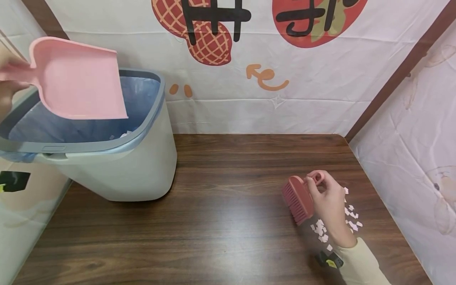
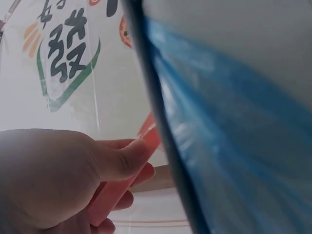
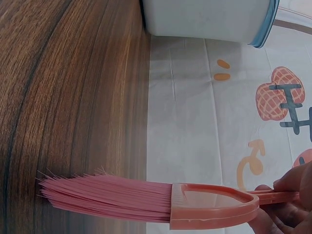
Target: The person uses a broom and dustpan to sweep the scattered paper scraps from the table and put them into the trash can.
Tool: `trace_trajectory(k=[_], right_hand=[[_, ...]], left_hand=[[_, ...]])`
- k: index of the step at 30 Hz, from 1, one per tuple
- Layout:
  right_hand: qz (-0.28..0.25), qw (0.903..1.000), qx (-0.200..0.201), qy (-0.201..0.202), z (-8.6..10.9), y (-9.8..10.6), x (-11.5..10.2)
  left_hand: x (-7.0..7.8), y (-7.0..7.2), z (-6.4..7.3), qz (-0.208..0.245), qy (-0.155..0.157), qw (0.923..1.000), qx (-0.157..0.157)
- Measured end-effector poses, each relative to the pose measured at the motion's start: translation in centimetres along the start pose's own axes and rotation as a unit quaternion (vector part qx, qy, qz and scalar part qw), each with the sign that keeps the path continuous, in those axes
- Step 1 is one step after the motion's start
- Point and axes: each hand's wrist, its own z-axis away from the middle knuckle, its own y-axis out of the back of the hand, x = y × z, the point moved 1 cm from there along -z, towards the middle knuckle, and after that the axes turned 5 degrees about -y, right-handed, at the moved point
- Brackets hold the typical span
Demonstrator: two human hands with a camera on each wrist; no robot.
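Note:
At the upper left, my left hand [image 1: 10, 75] grips the handle of a pink dustpan [image 1: 80, 81], whose flat pan hangs over the mouth of a lined trash bin [image 1: 139, 170]. In the left wrist view the thumb and fingers wrap that handle [image 2: 114, 190], and the pan itself is mostly hidden behind the bin's rim. On the right, my right hand [image 1: 329, 202] pinches the handle of a pink hand brush [image 1: 301, 198]. Its bristles [image 3: 107, 195] point down at the wooden table in the right wrist view. Small white paper scraps [image 1: 322, 231] lie beside and behind this hand.
The bin stands on the left of the dark wooden table [image 1: 221, 221], with a blue bag [image 1: 142, 89] inside it and a few white bits on the bag. Printed white cloth [image 1: 313, 107] hangs behind the table and along its right side.

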Motion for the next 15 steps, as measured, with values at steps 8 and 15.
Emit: trace_trajectory(k=[8, 15], right_hand=[[0.0, 1.0, 0.001, 0.004, -0.1, 0.0, 0.1], [0.001, 1.0, -0.002, 0.0, 0.0, 0.0, 0.1]], left_hand=[[2.2, 0.2, 0.2, -0.009, 0.048, 0.9988, 0.009], [2.4, -0.2, 0.6, 0.093, 0.088, 0.9912, 0.034]])
